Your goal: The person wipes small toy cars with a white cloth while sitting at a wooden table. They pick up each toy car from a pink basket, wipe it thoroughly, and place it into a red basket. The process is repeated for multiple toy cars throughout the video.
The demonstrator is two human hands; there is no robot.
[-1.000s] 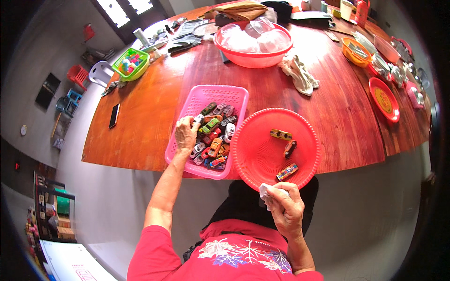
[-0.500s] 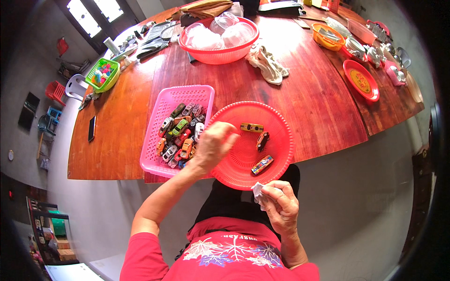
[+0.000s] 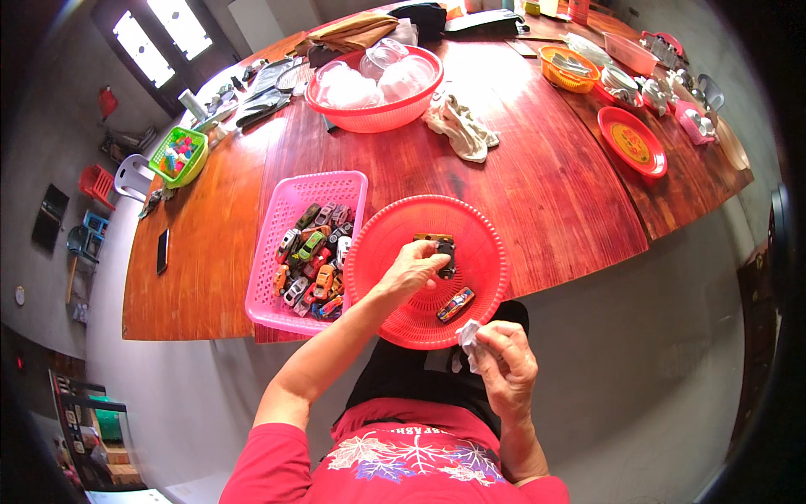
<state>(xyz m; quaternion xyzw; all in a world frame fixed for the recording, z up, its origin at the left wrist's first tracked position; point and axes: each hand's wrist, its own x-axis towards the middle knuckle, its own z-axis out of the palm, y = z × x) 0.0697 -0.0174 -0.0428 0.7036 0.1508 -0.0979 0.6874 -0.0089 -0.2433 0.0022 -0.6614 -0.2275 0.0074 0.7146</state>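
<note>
Reaching into a round red plastic basket [image 3: 378, 308], my left hand [image 3: 413, 269] has its thumb and fingers closed on a dark toy car [image 3: 448, 262]. A yellow toy car [image 3: 431, 238] lies just behind it, partly hidden by the fingers. Closer to me in the basket rests a multicoloured toy car [image 3: 456, 304]. My right hand [image 3: 509, 361] pinches a crumpled white cloth or tissue [image 3: 468, 338] near the basket's front rim. To the left, a pink rectangular basket [image 3: 261, 286] holds a pile of toy cars [image 3: 312, 245].
Beyond, on the wooden table [image 3: 554, 202], stand a red basket of clear plastic containers [image 3: 378, 124] and a cream cloth [image 3: 460, 128]. A phone [image 3: 163, 251] and a green basket [image 3: 186, 173] lie left. Dishes and a red plate [image 3: 658, 161] occupy the right.
My left hand has moved from beside the pink basket into the round one and taken hold of the dark car. The right hand still grips the white cloth. The view has shifted slightly.
</note>
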